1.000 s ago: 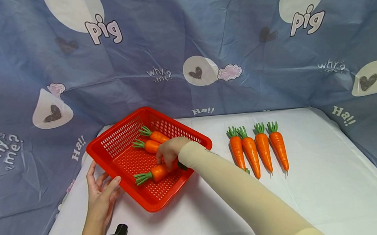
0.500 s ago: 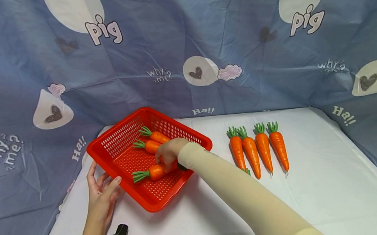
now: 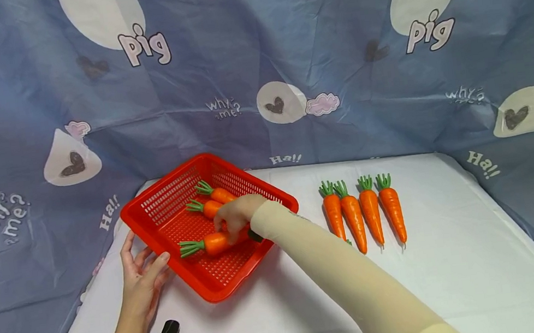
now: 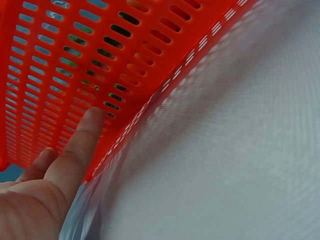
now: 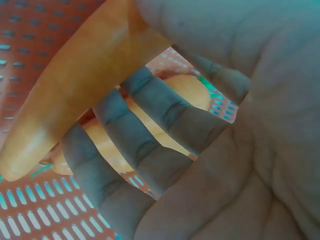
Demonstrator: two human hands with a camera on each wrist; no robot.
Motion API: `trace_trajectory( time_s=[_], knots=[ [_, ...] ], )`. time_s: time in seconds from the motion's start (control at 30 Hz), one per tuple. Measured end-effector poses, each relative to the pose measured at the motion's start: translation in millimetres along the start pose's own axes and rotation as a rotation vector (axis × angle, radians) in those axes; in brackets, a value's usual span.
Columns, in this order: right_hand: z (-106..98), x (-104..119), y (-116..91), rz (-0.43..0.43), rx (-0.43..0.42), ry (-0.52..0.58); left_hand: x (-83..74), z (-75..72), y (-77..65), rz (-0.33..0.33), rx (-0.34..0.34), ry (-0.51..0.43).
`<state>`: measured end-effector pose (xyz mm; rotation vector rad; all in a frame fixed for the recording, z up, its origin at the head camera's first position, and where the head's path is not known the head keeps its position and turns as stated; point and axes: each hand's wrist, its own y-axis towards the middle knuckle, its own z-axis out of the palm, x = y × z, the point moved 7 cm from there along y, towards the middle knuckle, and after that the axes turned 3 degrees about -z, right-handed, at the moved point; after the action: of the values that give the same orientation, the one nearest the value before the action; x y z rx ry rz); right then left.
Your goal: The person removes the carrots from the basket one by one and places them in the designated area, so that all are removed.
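Observation:
A red plastic basket (image 3: pixel 214 295) with slotted walls sits on the left part of the table. At its left corner my left hand (image 3: pixel 137 285) holds the rim, thumb on the edge and fingers against the outer wall (image 4: pixel 60 100). My right hand (image 3: pixel 237 212) is inside the basket, pinching a carrot (image 3: pixel 215 244) between thumb and fingers. That carrot's green top points left, and its tapered end shows in the right wrist view. Two other carrots lie behind it, a far one (image 3: pixel 222 195) and a nearer one (image 3: pixel 210 210), both partly covered by the right hand.
Several carrots (image 3: pixel 371 215) lie side by side on the white cloth (image 3: pixel 455 255) right of the basket, green tops away from me. A small green bit (image 3: pixel 348 242) shows by one tip. A blue printed curtain (image 3: pixel 366 127) hangs behind the table.
The carrot in my right hand has shifted slightly left within the basket, and the hand has moved a little left with it. The left hand keeps its hold on the rim.

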<state>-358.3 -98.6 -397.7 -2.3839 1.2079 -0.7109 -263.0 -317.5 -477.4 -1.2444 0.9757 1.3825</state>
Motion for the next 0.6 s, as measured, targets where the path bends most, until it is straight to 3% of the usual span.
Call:
trace_trajectory(
  time_s=[0.3, 0.6],
  knots=[
    [-12, 6, -1, -0.063, 0.016, 0.025, -0.1, -0.7, -1.8, 0.008, -0.002, -0.009],
    [-23, 6, -12, -0.13, -0.035, 0.046, 0.0, -0.1, -3.1, -0.008, -0.005, 0.005]
  ],
)
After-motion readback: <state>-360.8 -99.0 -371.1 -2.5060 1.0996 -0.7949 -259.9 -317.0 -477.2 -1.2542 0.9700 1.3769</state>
